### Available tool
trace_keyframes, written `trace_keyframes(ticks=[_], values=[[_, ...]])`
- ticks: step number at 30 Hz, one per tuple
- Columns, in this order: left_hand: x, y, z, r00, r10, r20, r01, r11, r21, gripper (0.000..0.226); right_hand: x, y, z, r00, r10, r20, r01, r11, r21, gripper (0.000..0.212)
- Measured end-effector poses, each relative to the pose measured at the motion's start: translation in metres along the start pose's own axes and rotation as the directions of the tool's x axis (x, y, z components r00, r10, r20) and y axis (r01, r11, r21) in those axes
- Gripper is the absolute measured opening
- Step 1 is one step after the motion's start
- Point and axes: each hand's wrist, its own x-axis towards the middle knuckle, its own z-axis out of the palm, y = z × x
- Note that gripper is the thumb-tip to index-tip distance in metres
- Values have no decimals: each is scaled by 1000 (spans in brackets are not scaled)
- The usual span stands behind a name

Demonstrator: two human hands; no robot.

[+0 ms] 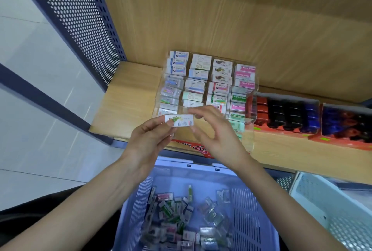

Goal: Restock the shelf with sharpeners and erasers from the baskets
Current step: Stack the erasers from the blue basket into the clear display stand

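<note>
A stationery shop is shown: packaged erasers are ranked in a clear display rack on a wooden shelf, beside boxed sharpeners

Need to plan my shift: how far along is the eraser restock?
Done: most compartments of the clear display rack hold erasers. In hand: the left hand pinches one eraser, the right hand at its other end. Left: many loose erasers still lie in the blue basket.
</note>
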Motion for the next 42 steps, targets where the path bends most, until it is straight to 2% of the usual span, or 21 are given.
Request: trace_keyframes(ticks=[3, 6, 12, 15, 17, 19, 22, 25, 27, 32, 36, 40, 42], values=[[-1, -1, 2, 1000, -11, 18, 11, 1000, 26, 25, -6, 6, 8, 998, -47, -48, 40, 992, -121, 37], [-2, 1, 7, 997, -38, 62, 38, 999, 5, 15, -13, 5, 9, 988, -44, -145, 29, 994, -106, 29], [-1, 2, 11, 994, -37, 105, 34, 999, 24, 32, -17, 1, 9, 965, -59, -257, 37, 995, -89, 25], [-3, 0, 12, 992, -1, 123, -10, 996, 89, 17, -19, -1, 10, 968, -44, -248, 25, 997, -77, 26], [-1, -4, 10, 997, 35, 67, -49, 973, 224, 20, -20, 1, 13, 978, -23, -209, 3, 996, -94, 29], [4, -9, 2, 995, 44, -88, -12, 941, 339, 25, -19, 8, 20, 986, 37, -164, -60, 989, -138, 30], [8, -10, -16, 976, 10, -220, 72, 928, 365, 19, -6, 24, 36, 977, 174, -119, -193, 965, -176, 31], [6, -9, -38, 979, 106, -174, 1, 852, 523, 19, 15, 32, 60, 987, 122, -100, -145, 952, -268, 31], [4, -10, -52, 979, 139, -151, -19, 794, 608, 21, 32, 36, 78, 992, 53, -114, -96, 903, -419, 29], [-4, -8, -67, 987, 96, -130, 3, 796, 606, 13, 61, 48, 100, 983, 107, -147, -176, 766, -618, 14], [-10, -1, -66, 993, 92, -70, -32, 803, 596, 12, 63, 48, 104, 980, 149, -135, -200, 669, -715, 17], [-16, -1, -61, 996, 83, -31, -47, 787, 615, 12, 63, 43, 97, 964, 212, -164, -268, 767, -584, 10], [-18, -1, -60, 995, 97, 1, -76, 774, 628, 13, 60, 41, 93, 966, 222, -131, -257, 793, -551, 10]])
